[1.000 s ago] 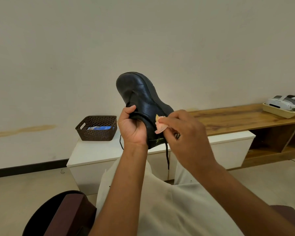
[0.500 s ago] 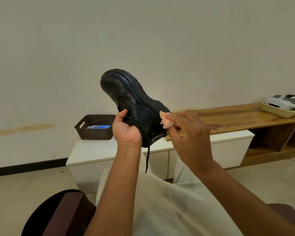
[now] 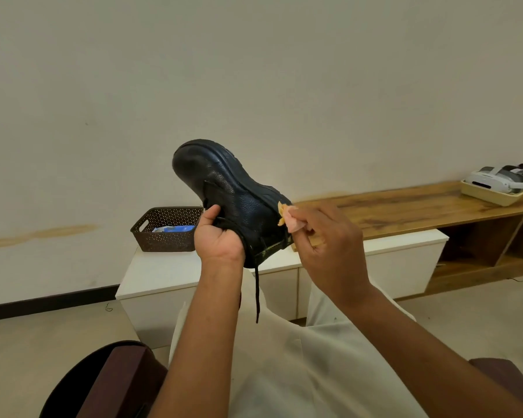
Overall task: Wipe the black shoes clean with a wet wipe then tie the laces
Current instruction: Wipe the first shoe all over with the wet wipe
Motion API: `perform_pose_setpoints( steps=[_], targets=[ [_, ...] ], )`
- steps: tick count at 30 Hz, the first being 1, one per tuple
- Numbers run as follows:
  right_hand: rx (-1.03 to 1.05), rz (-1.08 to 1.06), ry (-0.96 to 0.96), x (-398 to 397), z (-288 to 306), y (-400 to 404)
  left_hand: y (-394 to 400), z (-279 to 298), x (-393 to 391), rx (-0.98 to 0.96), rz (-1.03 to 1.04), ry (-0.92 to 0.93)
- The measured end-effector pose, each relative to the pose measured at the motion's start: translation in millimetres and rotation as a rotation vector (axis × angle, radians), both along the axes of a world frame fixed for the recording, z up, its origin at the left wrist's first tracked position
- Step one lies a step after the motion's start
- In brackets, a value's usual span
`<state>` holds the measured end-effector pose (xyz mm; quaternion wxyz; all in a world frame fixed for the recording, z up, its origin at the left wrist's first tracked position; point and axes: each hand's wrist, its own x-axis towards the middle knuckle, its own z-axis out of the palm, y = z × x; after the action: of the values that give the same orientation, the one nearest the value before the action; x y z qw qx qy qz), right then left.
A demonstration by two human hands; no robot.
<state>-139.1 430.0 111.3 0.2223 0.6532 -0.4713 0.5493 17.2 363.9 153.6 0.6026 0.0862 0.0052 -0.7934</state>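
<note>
A black leather shoe [image 3: 224, 188] is held up in front of me, toe pointing up and to the left, sole facing away. My left hand [image 3: 219, 236] grips it at the collar, thumb up by the lace area. One black lace [image 3: 257, 294] hangs loose below the shoe. My right hand [image 3: 329, 245] pinches a crumpled, soiled pinkish wet wipe [image 3: 290, 220] and holds it against the shoe's heel side, at the right edge. Only this one shoe is in view.
A dark perforated basket [image 3: 166, 233] with a blue packet inside stands on a low white cabinet [image 3: 157, 276]. A wooden bench [image 3: 405, 206] runs to the right, carrying a cream tray with a white headset [image 3: 495, 179]. My lap in pale cloth and a dark chair arm [image 3: 118, 381] lie below.
The shoe has tilted further left and its lace now hangs from the heel end. My right hand with the wipe moved from the shoe's side to its right heel edge.
</note>
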Motion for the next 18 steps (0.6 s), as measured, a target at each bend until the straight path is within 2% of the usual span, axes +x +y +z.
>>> perform_pose_setpoints(
  steps=[4,7,11,18],
  targets=[
    [0.079,-0.02,-0.034,-6.6,-16.8,2.9,-5.4,-5.8,3.3,0.044,0.043,-0.022],
    [0.095,0.006,-0.043,-3.3,-0.3,0.2,-1.4,-9.0,-0.2,0.039,0.014,-0.035],
    [0.182,-0.001,-0.053,0.1,19.4,-13.8,5.5,-8.6,-10.0,0.066,0.006,-0.143],
    [0.235,-0.018,-0.044,-10.9,-19.1,5.9,2.5,-12.1,-2.6,0.064,0.053,-0.157]
  ],
)
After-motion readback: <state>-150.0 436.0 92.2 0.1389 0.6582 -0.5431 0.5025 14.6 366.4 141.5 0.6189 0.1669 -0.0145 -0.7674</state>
